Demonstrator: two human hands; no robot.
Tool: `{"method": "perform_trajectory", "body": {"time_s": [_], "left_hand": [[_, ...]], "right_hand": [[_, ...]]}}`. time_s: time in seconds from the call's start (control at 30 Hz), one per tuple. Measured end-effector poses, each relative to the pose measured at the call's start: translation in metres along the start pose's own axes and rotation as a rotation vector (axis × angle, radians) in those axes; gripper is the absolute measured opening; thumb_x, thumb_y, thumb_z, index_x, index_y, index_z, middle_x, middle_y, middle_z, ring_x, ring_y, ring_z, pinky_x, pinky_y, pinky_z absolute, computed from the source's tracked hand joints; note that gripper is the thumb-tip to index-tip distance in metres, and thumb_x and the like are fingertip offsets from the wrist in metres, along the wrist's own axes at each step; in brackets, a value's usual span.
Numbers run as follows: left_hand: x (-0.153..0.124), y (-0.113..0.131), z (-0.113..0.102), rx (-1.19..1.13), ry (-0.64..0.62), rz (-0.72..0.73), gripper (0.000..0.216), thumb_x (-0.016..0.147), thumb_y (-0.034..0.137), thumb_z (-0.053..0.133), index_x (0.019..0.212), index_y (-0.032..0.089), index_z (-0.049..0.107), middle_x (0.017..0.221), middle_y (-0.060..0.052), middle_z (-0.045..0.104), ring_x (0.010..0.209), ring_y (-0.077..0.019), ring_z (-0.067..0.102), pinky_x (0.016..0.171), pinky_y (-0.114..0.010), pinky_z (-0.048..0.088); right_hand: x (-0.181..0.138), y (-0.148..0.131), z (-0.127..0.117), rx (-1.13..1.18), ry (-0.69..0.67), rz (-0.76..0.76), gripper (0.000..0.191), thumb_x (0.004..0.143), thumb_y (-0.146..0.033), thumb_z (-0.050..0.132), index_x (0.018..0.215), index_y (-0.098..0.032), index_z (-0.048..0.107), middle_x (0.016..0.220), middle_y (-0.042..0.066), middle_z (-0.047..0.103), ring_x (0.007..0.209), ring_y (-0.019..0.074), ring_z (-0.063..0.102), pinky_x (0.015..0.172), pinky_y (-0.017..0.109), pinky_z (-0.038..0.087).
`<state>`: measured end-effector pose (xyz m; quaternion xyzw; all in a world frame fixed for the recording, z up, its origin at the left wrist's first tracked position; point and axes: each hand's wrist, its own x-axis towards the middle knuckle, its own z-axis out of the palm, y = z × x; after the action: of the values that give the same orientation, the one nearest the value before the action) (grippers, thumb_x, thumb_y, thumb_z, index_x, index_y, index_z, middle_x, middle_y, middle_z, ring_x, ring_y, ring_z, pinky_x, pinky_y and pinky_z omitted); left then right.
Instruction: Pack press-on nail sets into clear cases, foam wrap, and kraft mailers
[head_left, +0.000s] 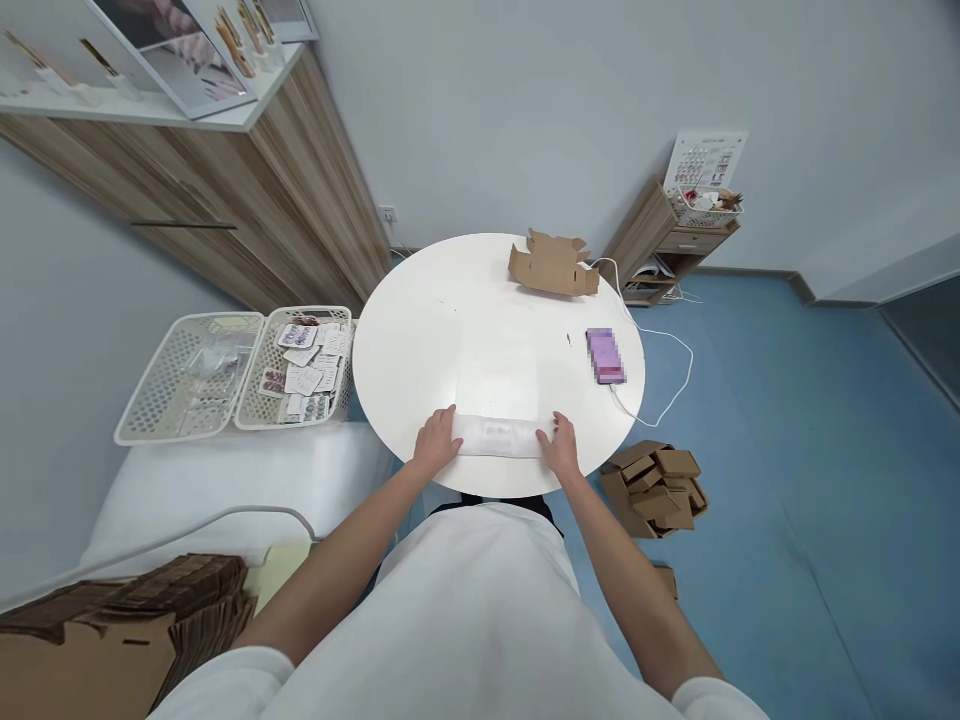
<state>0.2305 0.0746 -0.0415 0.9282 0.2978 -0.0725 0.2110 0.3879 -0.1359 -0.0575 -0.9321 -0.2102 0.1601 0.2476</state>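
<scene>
In front of me on the round white table [405,330] lies a white wrapped bundle [499,437], long and flat, with a faint darker patch in its middle. A thin, see-through white sheet [497,370] seems to stretch from its far side across the tabletop. My left hand [437,440] grips the bundle's left end, thumb against its near corner. At the right end my right hand [559,446] holds it, the thumb on the edge and the fingers bent. What is inside the wrapping cannot be made out.
An unfolded cardboard box [555,265] lies at the table's back. A phone [605,356] with a white cable [679,345] rests on the right. White baskets [292,370] with cards stand to the left. Small boxes [660,487] fill a carton on the floor; flattened cardboard [112,640] is stacked lower left.
</scene>
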Motion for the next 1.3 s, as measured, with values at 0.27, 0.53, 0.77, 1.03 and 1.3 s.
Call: {"method": "perform_trajectory", "body": {"time_s": [0.27, 0.53, 0.77, 1.03, 1.3], "left_hand": [[0.001, 0.03, 0.006, 0.127, -0.066, 0.482, 0.061, 0.061, 0.033, 0.065, 0.117, 0.022, 0.042, 0.133, -0.009, 0.038, 0.123, -0.0276, 0.031, 0.1, -0.043, 0.022], [-0.018, 0.032, 0.007, 0.053, -0.186, 0.498, 0.045, 0.062, 0.026, 0.057, 0.106, 0.022, 0.049, 0.115, -0.008, 0.052, 0.104, -0.0249, 0.048, 0.093, -0.04, 0.029], [-0.011, 0.029, -0.008, -0.068, -0.35, 0.427, 0.036, 0.069, 0.037, 0.049, 0.102, 0.025, 0.058, 0.108, -0.003, 0.056, 0.105, -0.0233, 0.048, 0.091, -0.037, 0.033], [0.029, 0.004, -0.015, -0.234, -0.278, 0.182, 0.044, 0.075, 0.047, 0.045, 0.11, 0.021, 0.054, 0.11, -0.007, 0.056, 0.102, -0.0223, 0.051, 0.084, -0.032, 0.04], [0.025, -0.013, -0.007, -0.08, -0.034, -0.005, 0.043, 0.076, 0.029, 0.048, 0.117, 0.018, 0.044, 0.109, -0.009, 0.053, 0.097, -0.0225, 0.052, 0.077, -0.032, 0.041]], "right_hand": [[-0.006, -0.03, 0.005, -0.275, -0.27, -0.611, 0.053, 0.063, -0.034, 0.067, 0.11, -0.021, 0.046, 0.134, 0.011, 0.037, 0.123, 0.0288, 0.031, 0.098, 0.045, 0.023], [-0.026, -0.042, 0.008, -0.302, -0.434, -0.612, 0.042, 0.067, -0.028, 0.059, 0.106, -0.018, 0.046, 0.112, 0.011, 0.054, 0.101, 0.0251, 0.048, 0.085, 0.037, 0.032], [-0.015, -0.043, -0.014, -0.068, -0.626, -0.461, 0.028, 0.07, -0.036, 0.058, 0.095, -0.022, 0.056, 0.102, 0.005, 0.058, 0.096, 0.0222, 0.051, 0.082, 0.035, 0.036], [0.023, -0.035, -0.015, 0.207, -0.535, -0.129, 0.031, 0.077, -0.045, 0.047, 0.096, -0.024, 0.06, 0.101, 0.004, 0.062, 0.092, 0.0194, 0.056, 0.078, 0.032, 0.043], [0.013, -0.009, 0.002, 0.103, -0.023, -0.076, 0.046, 0.078, -0.037, 0.045, 0.12, -0.018, 0.042, 0.116, 0.011, 0.05, 0.104, 0.0227, 0.049, 0.088, 0.038, 0.04]]}}
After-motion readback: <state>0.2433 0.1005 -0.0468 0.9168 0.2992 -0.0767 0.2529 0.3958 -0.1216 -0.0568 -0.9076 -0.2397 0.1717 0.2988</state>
